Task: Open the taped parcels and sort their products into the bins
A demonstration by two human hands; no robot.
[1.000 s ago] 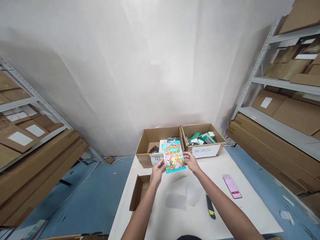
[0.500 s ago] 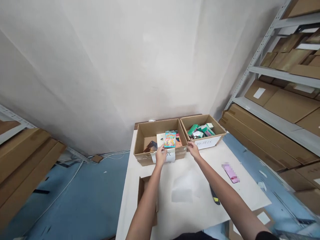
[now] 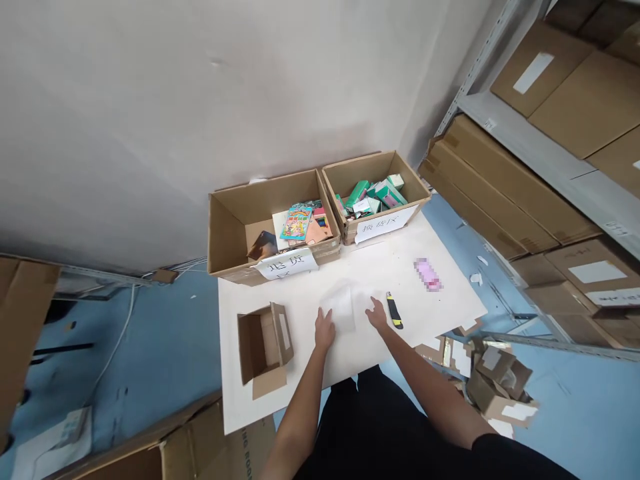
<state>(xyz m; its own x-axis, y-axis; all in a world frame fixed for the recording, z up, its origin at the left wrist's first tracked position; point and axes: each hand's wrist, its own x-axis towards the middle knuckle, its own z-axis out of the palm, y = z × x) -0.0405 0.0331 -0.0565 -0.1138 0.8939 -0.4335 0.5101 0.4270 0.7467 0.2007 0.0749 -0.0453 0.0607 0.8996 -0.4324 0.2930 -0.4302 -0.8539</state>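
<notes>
A clear, whitish plastic bag (image 3: 343,308) lies flat on the white table (image 3: 310,360). At the bag's left edge is my left hand (image 3: 325,329), thumb and forefinger apart. My right hand (image 3: 377,314) hovers at or just above its right side with fingers spread; whether it touches the plastic I cannot tell. A black and yellow utility knife (image 3: 394,312) lies just right of my right hand. Behind them, the left carton (image 3: 230,267) holds a colourful booklet (image 3: 296,223), other flat printed items and a dark brown item (image 3: 263,245).
The right carton (image 3: 415,189) contains several green and white small boxes (image 3: 390,195). Both cartons carry handwritten paper labels. A small opened carton (image 3: 265,343) stands at the table's left. A pixelated pink item (image 3: 427,275) lies at right. Shelving with cartons (image 3: 575,80) lines the right side.
Both hands have come back from the cartons' front edges to the plastic bag. The booklet, earlier at my left hand, now rests in the left carton. The view has tilted down.
</notes>
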